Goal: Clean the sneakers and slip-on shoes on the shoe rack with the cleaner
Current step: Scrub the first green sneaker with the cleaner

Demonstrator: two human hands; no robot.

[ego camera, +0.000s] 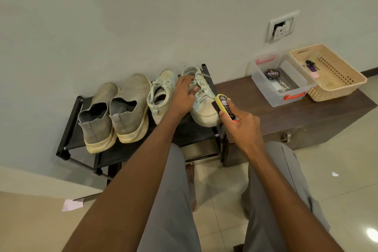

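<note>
Left hand (pixel 183 96) fingers spread over laces of right sneaker (pixel 202 98), pressing down, likely steadying it for wiping; no curl round anything. Right hand (pixel 239 122) wrapped round yellow cleaner (pixel 224 106), dark pad end at sneaker's outer side, touching or just beside, cannot tell. Second sneaker (pixel 161 92) just left of left hand. Two grey slip-ons (pixel 114 112) further left, untouched. All four on shoe rack (pixel 69 141) against wall. Clear box (pixel 282 82) and basket (pixel 335 75) on bench, right, well apart

Two matt grey suede-like slip-on shoes (pixel 114 112) sit at nine o'clock from the pale canvas lace-up sneakers (pixel 163 92). Black metal-tube shoe rack (pixel 67 139); dark wood bench (pixel 306 116); glossy tiled floor (pixel 347 190); clear plastic box (pixel 263 84).
</note>
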